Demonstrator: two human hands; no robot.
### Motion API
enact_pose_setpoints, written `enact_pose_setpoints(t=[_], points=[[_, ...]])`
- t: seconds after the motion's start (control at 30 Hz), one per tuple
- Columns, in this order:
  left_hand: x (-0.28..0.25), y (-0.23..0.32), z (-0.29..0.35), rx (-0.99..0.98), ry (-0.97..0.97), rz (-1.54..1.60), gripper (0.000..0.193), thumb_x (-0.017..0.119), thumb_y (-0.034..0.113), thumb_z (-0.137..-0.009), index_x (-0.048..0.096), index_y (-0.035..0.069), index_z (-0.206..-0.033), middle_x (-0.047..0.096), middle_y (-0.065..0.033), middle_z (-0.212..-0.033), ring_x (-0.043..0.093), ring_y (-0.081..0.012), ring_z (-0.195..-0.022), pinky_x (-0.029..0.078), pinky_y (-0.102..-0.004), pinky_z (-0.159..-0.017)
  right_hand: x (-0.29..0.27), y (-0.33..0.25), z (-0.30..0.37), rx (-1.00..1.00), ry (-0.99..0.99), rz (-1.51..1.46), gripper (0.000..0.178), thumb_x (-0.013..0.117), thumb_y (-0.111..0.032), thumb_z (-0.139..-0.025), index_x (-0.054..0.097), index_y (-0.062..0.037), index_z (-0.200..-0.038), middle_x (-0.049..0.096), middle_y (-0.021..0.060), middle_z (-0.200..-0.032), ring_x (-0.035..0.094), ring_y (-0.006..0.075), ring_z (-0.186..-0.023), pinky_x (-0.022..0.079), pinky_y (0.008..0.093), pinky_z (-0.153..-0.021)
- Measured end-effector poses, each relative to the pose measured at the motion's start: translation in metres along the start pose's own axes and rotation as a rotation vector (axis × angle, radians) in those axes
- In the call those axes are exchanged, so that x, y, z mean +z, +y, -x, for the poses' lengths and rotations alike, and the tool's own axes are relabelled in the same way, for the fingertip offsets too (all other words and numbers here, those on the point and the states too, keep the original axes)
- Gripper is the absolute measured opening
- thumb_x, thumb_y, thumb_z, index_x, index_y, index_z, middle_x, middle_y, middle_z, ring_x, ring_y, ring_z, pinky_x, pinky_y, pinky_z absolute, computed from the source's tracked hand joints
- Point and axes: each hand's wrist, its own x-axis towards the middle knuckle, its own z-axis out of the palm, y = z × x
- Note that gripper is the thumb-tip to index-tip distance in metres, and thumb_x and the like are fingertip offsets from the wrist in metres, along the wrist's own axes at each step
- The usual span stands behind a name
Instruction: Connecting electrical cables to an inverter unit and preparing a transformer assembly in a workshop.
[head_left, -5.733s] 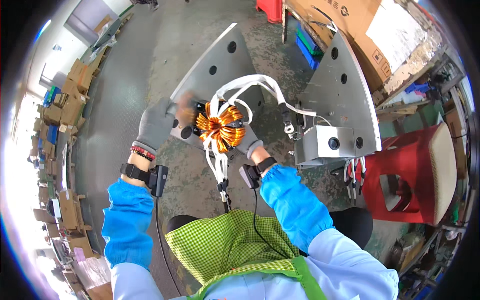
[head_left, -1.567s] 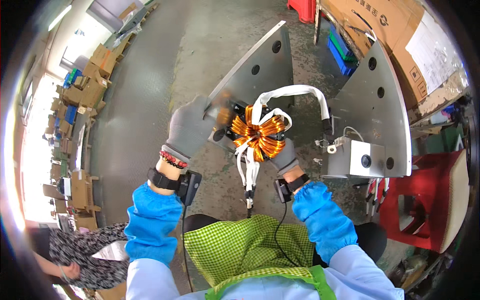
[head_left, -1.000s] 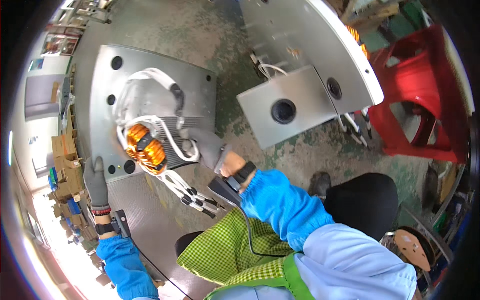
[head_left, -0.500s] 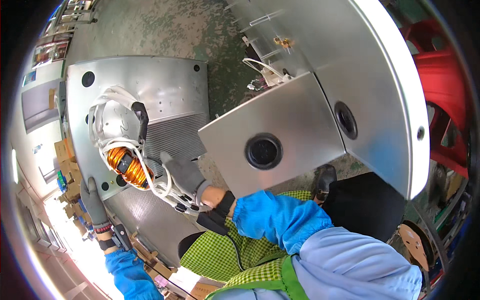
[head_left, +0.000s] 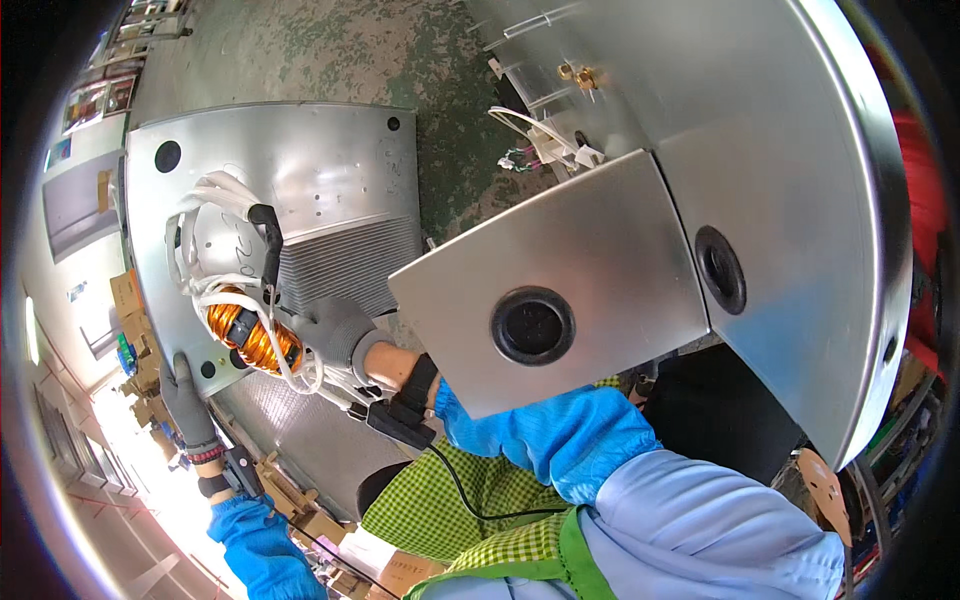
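A grey metal panel [head_left: 330,150] with black round plugs and a louvred patch lies at the left. On it rest a looped white cable bundle [head_left: 225,190] with a black-wrapped section, and an orange-wound coil [head_left: 255,335] with a black middle. My right hand [head_left: 340,335], in a grey glove, is against the coil's right side among the white cables; its fingertips are hidden there. My left hand [head_left: 187,405], also gloved, is at the panel's near-left edge with its fingers stretched out, holding nothing visible.
A metal flap [head_left: 620,250] with a black grommet extends over my right forearm, beside a tall metal cabinet [head_left: 780,130]. Brass fittings [head_left: 577,76] and loose white wires [head_left: 545,135] show at the cabinet. Cardboard boxes [head_left: 127,293] stand at far left. Something red [head_left: 920,190] is at right.
My right hand has moved left, closer to the coil. The flap and cabinet appear larger and shifted slightly right. My left hand has barely moved.
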Motion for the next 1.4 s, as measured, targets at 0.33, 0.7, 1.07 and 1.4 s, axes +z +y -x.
enact_pose_setpoints(t=[0.33,0.7,1.07,1.4], points=[[0.002,0.007,0.004,0.038,-0.022,-0.055,0.046,0.052,0.034,-0.098,0.054,-0.007,-0.119,0.060,-0.0100,-0.103,0.054,-0.0138,-0.091,0.046,-0.0282,-0.082,-0.016,-0.031,-0.007,0.010,0.056,0.265,0.041,0.055,-0.041,-0.086,0.071,-0.0044,-0.092,0.067,0.0216,-0.088,0.066,0.0385,-0.084,0.052,0.0455,-0.077],[0.003,0.008,0.005,0.059,-0.042,-0.071,0.047,0.053,0.033,-0.098,0.053,-0.006,-0.124,0.060,-0.0103,-0.108,0.055,-0.0143,-0.093,0.045,-0.0282,-0.084,-0.027,-0.045,-0.013,0.018,-0.068,0.381,0.026,0.060,-0.027,-0.083,0.073,-0.0050,-0.091,0.069,0.0193,-0.089,0.068,0.0365,-0.084,0.054,0.0442,-0.073],[0.010,0.022,0.012,0.119,0.046,-0.102,0.037,0.054,0.029,-0.097,0.057,-0.007,-0.105,0.061,-0.0116,-0.094,0.053,-0.0147,-0.083,0.045,-0.0293,-0.077,0.010,-0.004,-0.037,-0.134,0.168,0.266,0.038,0.051,-0.038,-0.090,0.066,-0.0034,-0.097,0.066,0.0215,-0.098,0.064,0.0362,-0.087,0.051,0.0438,-0.076],[0.009,0.037,0.039,0.336,0.146,-0.151,0.025,0.058,0.024,-0.094,0.060,-0.001,-0.095,0.060,-0.0121,-0.076,0.053,-0.0149,-0.069,0.046,-0.0327,-0.065,-0.005,0.006,0.036,0.051,0.133,-0.695,0.026,0.057,-0.008,-0.089,0.057,-0.0050,-0.115,0.063,0.0072,-0.085,0.059,0.0118,-0.066,0.049,0.0242,-0.059]])
